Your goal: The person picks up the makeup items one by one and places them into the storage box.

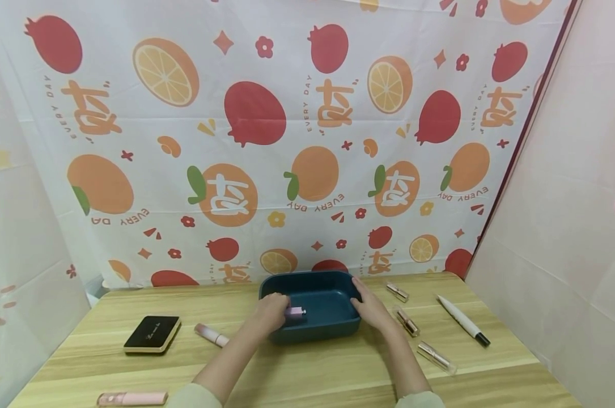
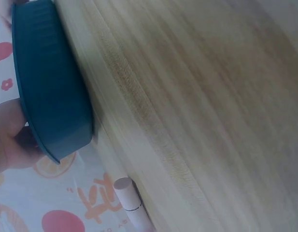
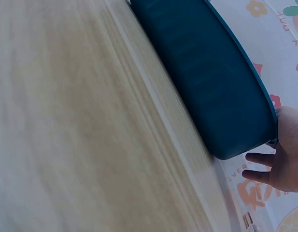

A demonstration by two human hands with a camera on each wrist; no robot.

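Observation:
A dark teal rectangular bin (image 1: 314, 333) stands on the table near the patterned cloth. My left hand (image 1: 272, 311) reaches over its left rim and grips a small lilac tube (image 1: 295, 311), whose end pokes out to the right inside the bin. In the left wrist view, the left hand (image 2: 13, 137) is at the bin's (image 2: 54, 82) rim and the tube is hidden. My right hand (image 1: 372, 307) holds the bin's right rim, thumb over the inside. The right wrist view shows the right hand (image 3: 286, 154) with two fingers extended outside the bin's (image 3: 211, 87) end wall.
Left of the bin lie a black compact (image 1: 152, 334), a pinkish-white tube (image 1: 212, 335) and a pink lip gloss tube (image 1: 132, 398). Right of it are three clear-capped lipsticks (image 1: 397, 292) (image 1: 407, 321) (image 1: 436, 357) and a white pen (image 1: 462, 320) with a black end. Printed cloth (image 1: 297, 124) hangs behind the table.

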